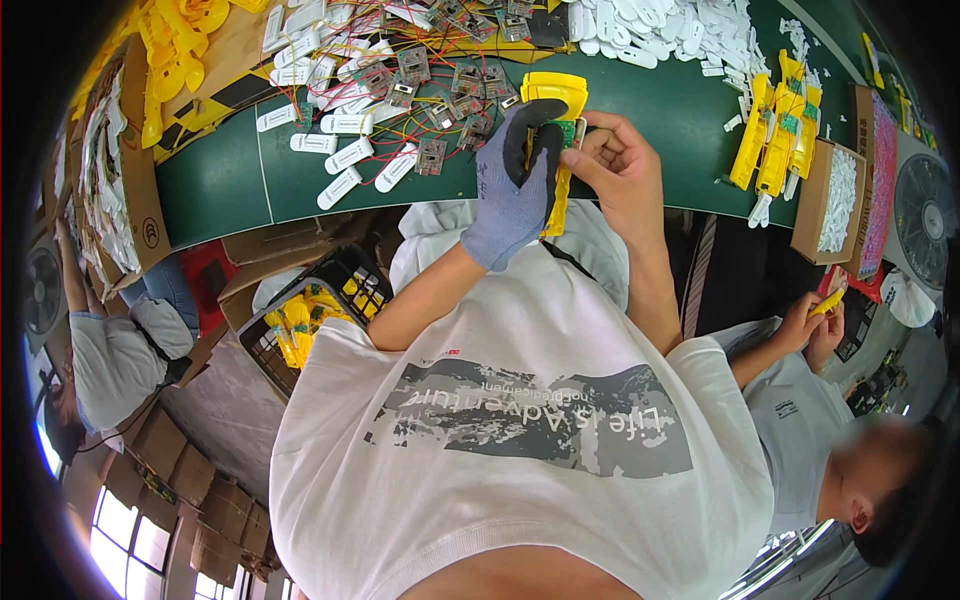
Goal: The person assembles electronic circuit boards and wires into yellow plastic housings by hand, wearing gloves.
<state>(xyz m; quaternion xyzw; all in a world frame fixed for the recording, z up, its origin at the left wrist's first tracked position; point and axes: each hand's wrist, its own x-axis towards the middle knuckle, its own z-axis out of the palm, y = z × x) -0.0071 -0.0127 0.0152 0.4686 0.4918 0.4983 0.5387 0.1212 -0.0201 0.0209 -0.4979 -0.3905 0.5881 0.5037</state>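
My left hand [510, 185], in a blue-grey glove with black fingers, is wrapped round a long yellow plastic housing [556, 90]. The housing stands out above and below the glove at the table's near edge. A small green circuit board [568, 133] shows on its right side. Against that board, my bare right hand [625, 165] has its thumb and fingers pinched at a small pale piece [581, 131], too small to name. To the left lie several white plastic covers [349, 155] and clear-cased modules [431, 156] with red and yellow wires.
White plastic parts [650, 30] are heaped at the back. Yellow housings with boards [770, 135] lie at the right, beside a cardboard box [815, 215] of white pieces. A black basket [262, 345] holds yellow parts below left. A co-worker's hands [815, 325] hold a yellow part at the right.
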